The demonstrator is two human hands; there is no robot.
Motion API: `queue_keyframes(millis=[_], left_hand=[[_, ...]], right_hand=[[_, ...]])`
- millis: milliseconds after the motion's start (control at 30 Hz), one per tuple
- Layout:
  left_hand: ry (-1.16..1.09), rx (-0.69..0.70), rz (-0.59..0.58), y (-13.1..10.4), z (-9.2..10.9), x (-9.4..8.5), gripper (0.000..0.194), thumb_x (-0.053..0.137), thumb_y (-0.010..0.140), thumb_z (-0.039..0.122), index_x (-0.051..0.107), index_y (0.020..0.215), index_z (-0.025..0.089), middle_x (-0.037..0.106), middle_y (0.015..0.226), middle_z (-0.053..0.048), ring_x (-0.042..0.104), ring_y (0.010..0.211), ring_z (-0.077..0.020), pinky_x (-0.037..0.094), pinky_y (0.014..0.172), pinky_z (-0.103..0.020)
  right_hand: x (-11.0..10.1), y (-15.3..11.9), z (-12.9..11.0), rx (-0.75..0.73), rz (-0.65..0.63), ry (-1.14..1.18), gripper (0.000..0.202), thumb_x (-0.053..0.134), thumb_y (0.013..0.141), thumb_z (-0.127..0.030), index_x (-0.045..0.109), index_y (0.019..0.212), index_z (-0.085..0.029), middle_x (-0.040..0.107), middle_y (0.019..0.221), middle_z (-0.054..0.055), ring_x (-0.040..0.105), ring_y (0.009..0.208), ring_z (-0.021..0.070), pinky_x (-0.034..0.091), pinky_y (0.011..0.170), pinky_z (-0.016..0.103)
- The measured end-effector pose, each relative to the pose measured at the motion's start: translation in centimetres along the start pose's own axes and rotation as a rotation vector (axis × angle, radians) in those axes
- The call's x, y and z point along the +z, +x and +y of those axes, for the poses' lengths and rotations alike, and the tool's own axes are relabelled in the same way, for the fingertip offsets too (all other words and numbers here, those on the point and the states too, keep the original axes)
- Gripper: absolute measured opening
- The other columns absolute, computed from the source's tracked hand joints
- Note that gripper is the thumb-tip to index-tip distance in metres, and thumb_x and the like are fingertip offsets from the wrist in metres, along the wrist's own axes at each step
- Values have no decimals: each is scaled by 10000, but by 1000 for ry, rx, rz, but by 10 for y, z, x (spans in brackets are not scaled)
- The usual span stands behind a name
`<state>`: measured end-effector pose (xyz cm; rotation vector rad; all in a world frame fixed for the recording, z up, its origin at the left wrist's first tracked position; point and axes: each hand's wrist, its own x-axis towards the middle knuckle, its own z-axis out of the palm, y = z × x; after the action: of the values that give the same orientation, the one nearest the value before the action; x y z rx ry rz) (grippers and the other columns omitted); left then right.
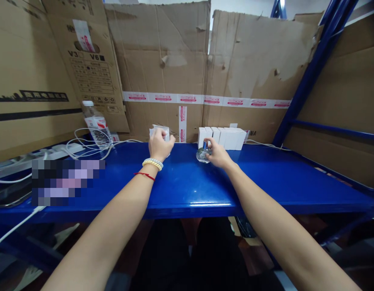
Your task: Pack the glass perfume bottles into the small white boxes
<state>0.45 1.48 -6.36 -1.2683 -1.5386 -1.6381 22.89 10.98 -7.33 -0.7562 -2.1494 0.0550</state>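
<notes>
My left hand (161, 144), with a pale beaded bracelet and a red string at the wrist, is closed on a small white box (165, 130) near the back of the blue shelf. The box's flaps look raised, and the hand hides much of it. Over to the right, my right hand (217, 152) has its fingers around the upper part of a clear glass perfume bottle (203, 155). This bottle has a round body and a blue neck, and it looks upright at the shelf surface. Just behind it stands a row of white boxes (231, 138).
The blue shelf (193, 186) is backed by tall cardboard sheets (162, 68). On the left are a water bottle (98, 125), tangled white cables (80, 141), a power strip (61, 151) and a pixelated object (68, 180). A blue metal post (311, 76) rises at the right.
</notes>
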Motion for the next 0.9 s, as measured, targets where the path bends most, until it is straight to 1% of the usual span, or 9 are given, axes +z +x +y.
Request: queue_keyframes(millis=[67, 133, 267, 400, 467, 533, 633, 733, 900], left_hand=[[29, -88, 169, 4, -11, 2, 356, 663, 691, 329, 478, 937, 150, 536, 1039, -135, 532, 1041, -279, 436, 955, -438], [29, -153, 220, 5, -22, 5, 600, 744, 613, 379, 434, 1064, 134, 471, 1177, -184, 444, 1195, -341, 370, 1042, -502], [-16, -258, 116, 4, -39, 13, 952, 832, 493, 418, 308, 1237, 138, 372, 1323, -241, 326, 1317, -418, 290, 1076, -604], [-90, -275, -29, 5, -45, 15, 1008, 818, 541, 328, 216, 1329, 143, 421, 1318, -266, 445, 1251, -422, 359, 1026, -608], [-119, -235, -57, 4, -42, 14, 1007, 804, 569, 298, 190, 1353, 147, 474, 1282, -256, 506, 1198, -403, 400, 1001, -587], [-155, -103, -55, 3, -37, 14, 1016, 801, 579, 284, 165, 1362, 163, 493, 1279, -230, 526, 1188, -363, 423, 1008, -541], [-207, 160, -72, -1, -28, 18, 1022, 791, 600, 266, 119, 1367, 193, 468, 1322, -192, 525, 1203, -298, 438, 1027, -463], [-208, 347, -96, -7, -19, 25, 1009, 772, 638, 246, 80, 1371, 196, 412, 1371, -197, 483, 1259, -275, 436, 1041, -439], [-106, 606, -104, -11, -13, 29, 883, 721, 687, 215, 138, 1348, 165, 417, 1356, -200, 447, 1287, -294, 400, 1074, -457]], right_hand=[[-5, 2, 5, 105, 76, -78, 753, 556, 645, -95, 410, 1368, -248, 651, 1009, 106, 623, 817, 236, 484, 745, 375], [-9, 3, 12, 203, 158, -115, 791, 572, 628, -100, 394, 1391, -211, 651, 952, 130, 620, 807, 265, 478, 735, 395], [-16, 4, 24, 319, 275, -89, 784, 613, 606, -109, 428, 1365, -178, 613, 822, 125, 609, 802, 299, 462, 752, 443], [-18, 4, 22, 385, 280, -90, 872, 618, 561, -121, 381, 1399, -155, 607, 922, 162, 576, 933, 361, 441, 821, 527], [-20, 3, 15, 338, 366, -128, 853, 624, 561, -153, 383, 1377, -103, 573, 1074, 220, 519, 1056, 391, 406, 898, 563], [-21, 2, 6, 200, 510, -123, 733, 608, 599, -184, 429, 1303, -82, 526, 1173, 238, 463, 1141, 376, 358, 977, 565], [-20, 1, -9, -15, 628, 14, 414, 547, 654, -206, 537, 1063, -144, 576, 1077, 163, 507, 1039, 283, 401, 950, 476], [-16, -1, -22, -45, 470, 218, 129, 542, 676, -270, 545, 766, -178, 598, 777, 65, 523, 721, 177, 453, 714, 343], [-8, -8, -37, -85, -85, 388, 404, 594, 725, -505, 520, 532, -157, 524, 543, 23, 448, 537, 104, 350, 544, 259]])
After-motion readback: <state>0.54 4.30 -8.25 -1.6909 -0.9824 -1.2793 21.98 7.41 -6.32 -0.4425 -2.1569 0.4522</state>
